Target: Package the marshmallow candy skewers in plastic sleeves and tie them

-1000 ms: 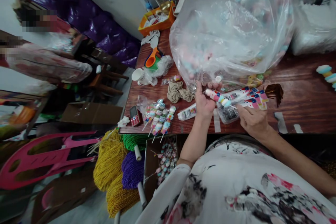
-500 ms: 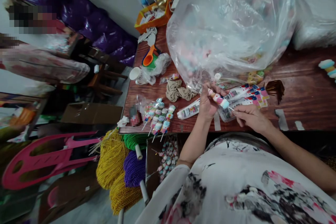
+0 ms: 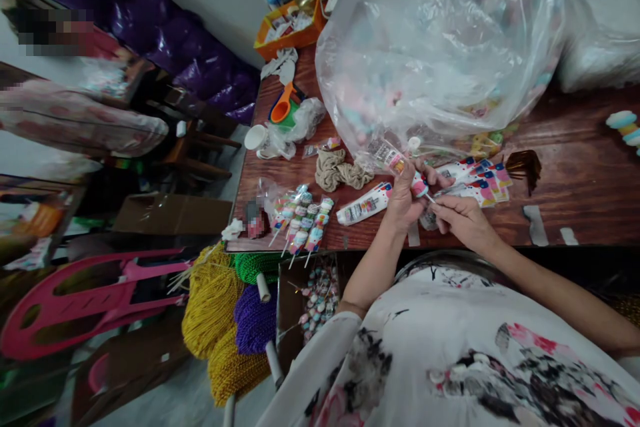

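My left hand (image 3: 406, 199) is closed around a marshmallow skewer (image 3: 419, 185) in a clear printed sleeve. The sleeve's upper end (image 3: 390, 156) sticks out beyond my fingers toward the big bag. With thumb and fingertips, my right hand (image 3: 459, 215) pinches the white stick (image 3: 429, 198) at the skewer's lower end. Flat printed sleeves (image 3: 480, 179) lie fanned out just beyond my right hand. Left of my left hand is another small stack of sleeves (image 3: 365, 204). My left fingers hide much of the marshmallows.
A large clear bag of marshmallow pieces (image 3: 435, 60) fills the table's far side. Several wrapped skewers (image 3: 306, 221) lie at the left near edge. Beige cloth (image 3: 340, 171), an orange scoop (image 3: 283, 105) and brown twist ties (image 3: 524, 168) lie around. A person sits at far left.
The marshmallows, partly bare before, now sit inside the printed sleeve between my hands. My right hand has moved slightly left and up, still pinching the stick.
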Tool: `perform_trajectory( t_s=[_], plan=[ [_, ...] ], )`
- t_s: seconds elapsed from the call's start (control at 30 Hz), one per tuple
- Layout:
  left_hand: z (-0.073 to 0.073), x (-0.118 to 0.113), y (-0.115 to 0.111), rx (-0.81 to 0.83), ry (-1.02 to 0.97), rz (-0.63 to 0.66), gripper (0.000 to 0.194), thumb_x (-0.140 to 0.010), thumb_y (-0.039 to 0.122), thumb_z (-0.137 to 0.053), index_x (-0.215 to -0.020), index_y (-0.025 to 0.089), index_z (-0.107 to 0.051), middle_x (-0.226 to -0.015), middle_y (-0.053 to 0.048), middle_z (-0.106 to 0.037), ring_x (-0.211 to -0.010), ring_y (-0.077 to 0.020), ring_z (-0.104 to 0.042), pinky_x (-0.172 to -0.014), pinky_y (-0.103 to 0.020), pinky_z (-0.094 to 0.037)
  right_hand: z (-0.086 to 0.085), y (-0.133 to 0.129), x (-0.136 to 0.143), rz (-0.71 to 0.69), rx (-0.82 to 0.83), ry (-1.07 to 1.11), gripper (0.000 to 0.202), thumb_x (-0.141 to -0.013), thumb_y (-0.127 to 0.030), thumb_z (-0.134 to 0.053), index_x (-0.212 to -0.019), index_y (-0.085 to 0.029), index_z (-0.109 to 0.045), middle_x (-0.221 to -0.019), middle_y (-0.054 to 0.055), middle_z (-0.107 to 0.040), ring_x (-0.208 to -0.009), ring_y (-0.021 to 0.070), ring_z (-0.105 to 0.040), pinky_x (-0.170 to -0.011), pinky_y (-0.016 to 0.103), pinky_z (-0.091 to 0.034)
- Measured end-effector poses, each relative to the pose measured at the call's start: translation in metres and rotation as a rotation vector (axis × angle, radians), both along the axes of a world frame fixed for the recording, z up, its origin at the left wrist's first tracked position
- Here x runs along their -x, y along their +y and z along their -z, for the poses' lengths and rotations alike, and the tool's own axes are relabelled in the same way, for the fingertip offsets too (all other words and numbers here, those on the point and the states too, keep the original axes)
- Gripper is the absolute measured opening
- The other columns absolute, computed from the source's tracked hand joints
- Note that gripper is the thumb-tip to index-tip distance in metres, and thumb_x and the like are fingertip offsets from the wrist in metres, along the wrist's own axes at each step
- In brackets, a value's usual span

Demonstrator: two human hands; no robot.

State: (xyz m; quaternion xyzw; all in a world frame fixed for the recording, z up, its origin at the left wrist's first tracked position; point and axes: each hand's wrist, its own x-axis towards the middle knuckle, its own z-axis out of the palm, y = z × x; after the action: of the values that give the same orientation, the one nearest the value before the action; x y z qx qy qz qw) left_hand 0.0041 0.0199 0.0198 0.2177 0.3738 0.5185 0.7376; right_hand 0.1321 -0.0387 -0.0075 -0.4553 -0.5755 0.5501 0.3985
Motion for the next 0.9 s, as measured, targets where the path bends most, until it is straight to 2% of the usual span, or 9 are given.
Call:
perform_trajectory(
  t_s=[0.1,0.27,0.37,0.43,0.5,0.6,0.73,0.83,0.9],
  plan=[
    [-0.007,0.014,0.008,-0.021,-0.008,-0.090,0.041,-0.088,0.059,-0.058,-0.076,0.020,-0.057,-0.065,0.002,-0.055,-0.063,-0.0123,-0.062,-0.077,-0.033,-0.058,0.003,0.000,-0.008,-0.010,-0.099,-0.156,0.035,-0.094,-0.034,-0.047,-0.063,-0.019,-0.055,-0.050,-0.003,-0.052,-0.049,0.0103,-0.045,-0.054,0.025,-0.033],
    [-0.008,0.025,0.019,0.058,0.040,-0.126,0.049,-0.092,0.058,-0.051,-0.064,0.019,-0.047,-0.056,0.005,-0.043,-0.054,-0.0088,-0.053,-0.076,-0.030,-0.057,0.008,-0.007,-0.015,0.192,-0.677,-0.805,0.020,-0.085,-0.014,-0.049,-0.080,-0.017,-0.069,-0.060,0.002,-0.061,-0.054,0.0129,-0.047,-0.057,0.030,-0.026],
    [-0.003,0.018,0.020,0.106,-0.037,-0.183,0.052,-0.093,0.060,-0.048,-0.062,0.019,-0.040,-0.056,0.006,-0.039,-0.052,-0.0071,-0.049,-0.074,-0.027,-0.057,0.008,-0.008,-0.012,0.234,-0.831,-0.980,0.023,-0.082,-0.012,-0.050,-0.087,-0.017,-0.071,-0.056,0.003,-0.059,-0.051,0.0133,-0.043,-0.058,0.032,-0.023],
    [0.000,0.009,0.015,0.108,-0.089,-0.189,0.052,-0.093,0.059,-0.047,-0.062,0.019,-0.038,-0.054,0.007,-0.036,-0.049,-0.0064,-0.046,-0.072,-0.026,-0.056,0.006,-0.008,-0.009,0.215,-0.836,-1.015,0.023,-0.082,-0.011,-0.050,-0.087,-0.017,-0.071,-0.056,0.003,-0.060,-0.051,0.0132,-0.043,-0.058,0.032,-0.023],
    [0.002,0.000,0.007,0.088,-0.101,-0.158,0.050,-0.093,0.058,-0.051,-0.063,0.018,-0.040,-0.054,0.007,-0.037,-0.046,-0.0057,-0.044,-0.070,-0.025,-0.055,0.005,-0.006,-0.006,0.191,-0.806,-1.000,0.021,-0.082,-0.011,-0.049,-0.080,-0.017,-0.069,-0.057,0.003,-0.061,-0.051,0.0127,-0.043,-0.058,0.031,-0.024],
    [0.003,-0.011,-0.004,0.056,-0.047,-0.096,0.049,-0.089,0.059,-0.056,-0.064,0.017,-0.045,-0.058,0.006,-0.043,-0.046,-0.0049,-0.045,-0.068,-0.024,-0.054,0.004,-0.001,-0.003,0.184,-0.670,-0.843,0.025,-0.087,-0.015,-0.046,-0.068,-0.017,-0.063,-0.056,0.003,-0.060,-0.049,0.0116,-0.042,-0.056,0.029,-0.025],
    [0.002,-0.006,-0.004,0.059,-0.028,-0.097,0.045,-0.090,0.056,-0.056,-0.068,0.017,-0.049,-0.061,0.005,-0.049,-0.052,-0.0059,-0.052,-0.066,-0.022,-0.053,0.004,0.002,-0.007,0.132,-0.397,-0.575,0.029,-0.092,-0.026,-0.047,-0.065,-0.019,-0.057,-0.053,-0.001,-0.052,-0.048,0.0107,-0.038,-0.053,0.026,-0.027],
    [0.000,0.002,0.001,0.032,-0.108,-0.183,0.037,-0.092,0.047,-0.058,-0.071,0.018,-0.049,-0.059,0.006,-0.048,-0.051,-0.0062,-0.052,-0.062,-0.021,-0.050,0.003,-0.002,-0.012,0.065,-0.315,-0.451,0.028,-0.092,-0.029,-0.049,-0.066,-0.020,-0.056,-0.054,-0.002,-0.050,-0.050,0.0106,-0.041,-0.054,0.025,-0.030],
    [-0.002,0.003,0.001,0.023,-0.141,-0.192,0.037,-0.091,0.045,-0.061,-0.070,0.018,-0.048,-0.057,0.007,-0.045,-0.047,-0.0048,-0.047,-0.056,-0.019,-0.047,0.003,-0.005,-0.012,0.046,-0.305,-0.403,0.031,-0.092,-0.028,-0.047,-0.063,-0.020,-0.054,-0.052,-0.003,-0.048,-0.050,0.0103,-0.040,-0.053,0.024,-0.030]
  ],
)
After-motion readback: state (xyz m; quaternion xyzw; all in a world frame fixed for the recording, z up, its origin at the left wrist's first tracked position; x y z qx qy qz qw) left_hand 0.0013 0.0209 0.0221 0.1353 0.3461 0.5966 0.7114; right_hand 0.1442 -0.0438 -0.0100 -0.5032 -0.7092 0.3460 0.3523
